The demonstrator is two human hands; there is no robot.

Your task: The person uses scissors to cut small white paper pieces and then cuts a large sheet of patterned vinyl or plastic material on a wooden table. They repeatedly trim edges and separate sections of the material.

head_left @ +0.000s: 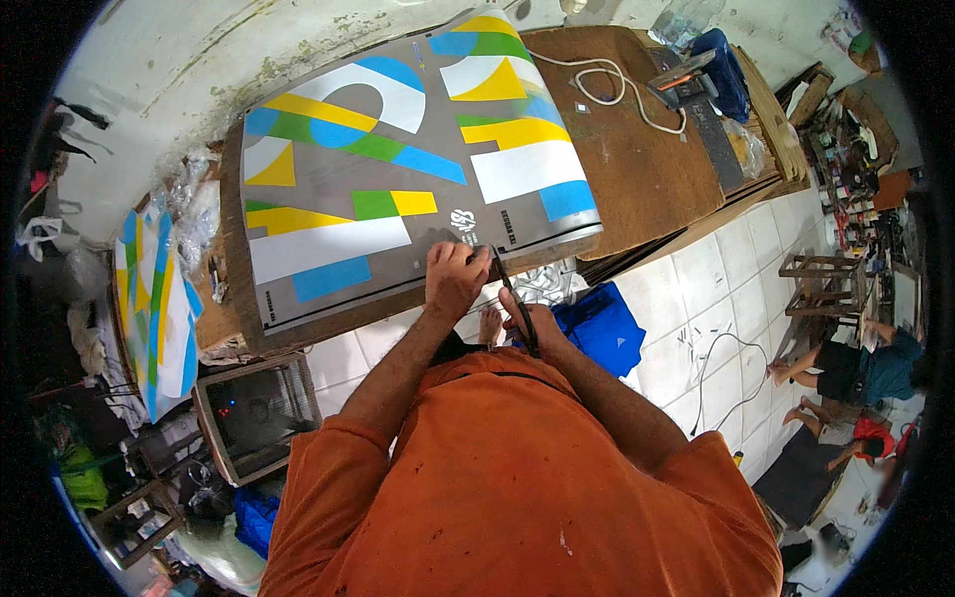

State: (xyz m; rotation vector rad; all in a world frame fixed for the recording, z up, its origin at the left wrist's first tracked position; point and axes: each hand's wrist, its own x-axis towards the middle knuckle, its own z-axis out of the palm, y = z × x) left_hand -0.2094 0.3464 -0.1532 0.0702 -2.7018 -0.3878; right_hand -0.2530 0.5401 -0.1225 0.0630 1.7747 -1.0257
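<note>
A large grey printed sheet point(343, 199) with white, yellow, green and blue shapes lies over the wooden table, its right end curling. My left hand point(458, 279) is closed at the near edge of the sheet, fingers bent over it. Close beside it, my right hand point(524, 316) grips a pair of dark scissors point(500, 267) by the handles. The blades point away from me and meet the sheet's near edge, just right of my left fingers. How far they reach into the sheet I cannot tell.
On the table's brown board point(637, 129) lie a pale cable point(622, 75) and a dark tool point(683, 82). Blue cloth point(602, 328) lies on the tiled floor to the right. A framed mesh screen point(259, 413) stands at left. Two people sit far right near a wooden stool point(821, 289).
</note>
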